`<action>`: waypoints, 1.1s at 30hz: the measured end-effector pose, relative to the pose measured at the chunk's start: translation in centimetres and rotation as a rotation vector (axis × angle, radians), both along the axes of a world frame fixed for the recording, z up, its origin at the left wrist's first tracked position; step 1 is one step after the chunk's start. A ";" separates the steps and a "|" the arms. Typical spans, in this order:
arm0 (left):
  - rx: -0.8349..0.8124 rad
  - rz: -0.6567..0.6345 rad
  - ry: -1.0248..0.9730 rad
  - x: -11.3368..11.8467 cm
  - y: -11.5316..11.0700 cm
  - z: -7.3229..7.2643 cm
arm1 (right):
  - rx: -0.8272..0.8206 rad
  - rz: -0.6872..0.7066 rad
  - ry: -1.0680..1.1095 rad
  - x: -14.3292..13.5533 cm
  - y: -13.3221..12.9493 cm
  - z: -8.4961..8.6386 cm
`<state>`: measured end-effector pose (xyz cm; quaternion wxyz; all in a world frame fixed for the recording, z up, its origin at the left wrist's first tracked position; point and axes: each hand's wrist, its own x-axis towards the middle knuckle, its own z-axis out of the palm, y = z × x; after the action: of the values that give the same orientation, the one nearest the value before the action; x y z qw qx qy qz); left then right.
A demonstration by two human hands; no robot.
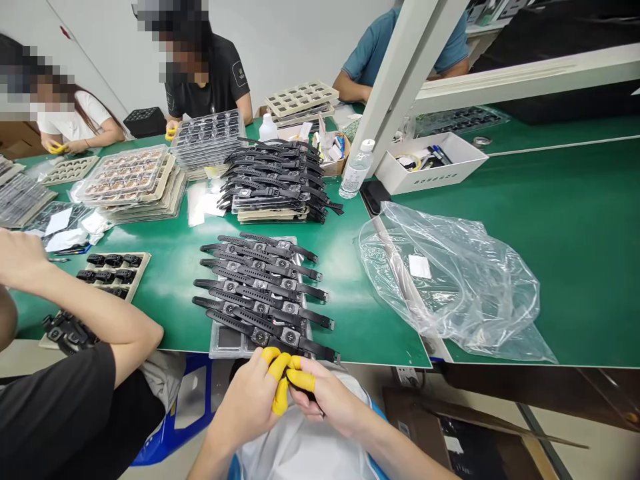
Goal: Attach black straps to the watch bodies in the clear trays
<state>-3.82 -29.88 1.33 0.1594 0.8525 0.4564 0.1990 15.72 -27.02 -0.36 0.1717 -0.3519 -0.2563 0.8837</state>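
Note:
My left hand [255,393] and my right hand [320,393], both with yellow finger cots, meet in front of my lap at the table's edge. Between their closed fingers is a black watch strap [303,392], mostly covered; a small metal bit shows below the right fingers. Whether a watch body is attached is hidden. Just beyond my hands lies a clear plastic tray [220,341] bearing rows of black smartwatches [260,308], backs up, straps stretched out sideways. One compartment at its near left corner shows no watch.
Behind the tray stands a stack of watch-filled trays [275,177]. A water bottle [357,170], a white box [433,163] and a clear plastic bag [455,280] lie rightward. A co-worker's arm [100,300] reaches in at left, near another watch tray [137,280]. More people sit opposite.

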 end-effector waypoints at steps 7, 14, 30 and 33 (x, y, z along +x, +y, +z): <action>-0.097 0.002 -0.212 -0.4 -0.1 0.1 | 0.142 0.023 -0.021 -0.2 -0.2 -0.2; -0.114 0.075 -0.176 -2.9 -0.1 0.0 | 0.936 0.140 -0.394 0.8 0.9 0.3; -0.266 0.197 0.493 -13.4 4.7 5.0 | 1.670 0.502 -0.822 -3.9 2.2 0.5; -0.240 0.162 0.454 -13.3 6.3 3.6 | 1.679 0.543 -0.876 -4.6 2.3 0.3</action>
<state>-17.08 -23.58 4.91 0.1367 0.8110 0.5674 -0.0408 11.08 -24.69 -0.02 0.0471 -0.3412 -0.9137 0.2155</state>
